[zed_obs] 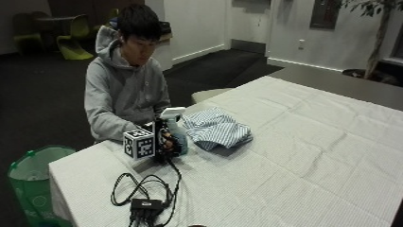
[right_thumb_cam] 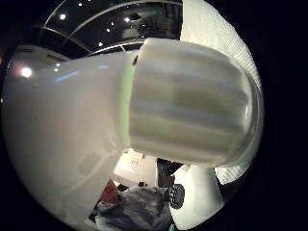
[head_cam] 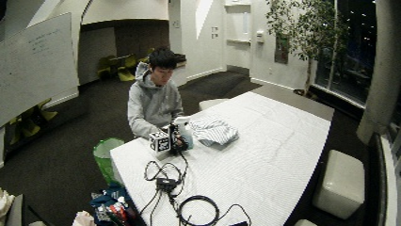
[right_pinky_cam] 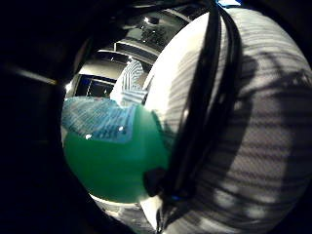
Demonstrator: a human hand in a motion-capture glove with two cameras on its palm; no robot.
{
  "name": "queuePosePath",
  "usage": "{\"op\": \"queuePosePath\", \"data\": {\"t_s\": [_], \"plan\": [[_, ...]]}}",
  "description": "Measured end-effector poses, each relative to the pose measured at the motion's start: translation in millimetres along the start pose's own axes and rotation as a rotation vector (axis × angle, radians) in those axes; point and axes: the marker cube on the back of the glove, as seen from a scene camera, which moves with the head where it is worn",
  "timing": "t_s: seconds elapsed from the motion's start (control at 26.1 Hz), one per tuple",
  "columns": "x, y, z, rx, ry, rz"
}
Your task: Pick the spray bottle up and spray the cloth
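Observation:
In the outside view my gloved right hand (zed_obs: pixel 164 140) grips the spray bottle (zed_obs: pixel 178 137) near the table's corner, in front of the seated person. The bottle stands upright with its white spray head (zed_obs: pixel 171 112) on top. Its green body and pale label (right_pinky_cam: pixel 114 156) fill much of the little finger side palm view. In the thumb side palm view the white spray head (right_thumb_cam: pixel 187 110) sits close to the palm. Just beyond the bottle, a crumpled blue-and-white striped cloth (zed_obs: pixel 215 128) lies on the table, also visible as the cloth (right_pinky_cam: pixel 130 80) past the bottle. The wide view shows the same bottle (head_cam: pixel 184 130) and cloth (head_cam: pixel 213 131).
The table (zed_obs: pixel 302 156) is covered in a white ribbed covering. Black cables (zed_obs: pixel 142 187) and a small black box (zed_obs: pixel 146 204) lie near the front edge. A green bin (zed_obs: pixel 31 172) stands on the floor beside the table corner.

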Motion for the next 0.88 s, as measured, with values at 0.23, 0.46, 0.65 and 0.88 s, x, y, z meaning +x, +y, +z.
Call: {"op": "queuePosePath", "data": {"t_s": [0.23,0.46,0.65,0.88], "plan": [[-0.4,-3.3,8.0,-0.014,0.0,0.005],[-1.8,-7.4,19.2,-0.037,0.004,0.013],[-4.2,-10.1,28.1,-0.058,0.005,0.022],[-10.8,-20.7,35.2,-0.067,-0.019,0.016]]}}
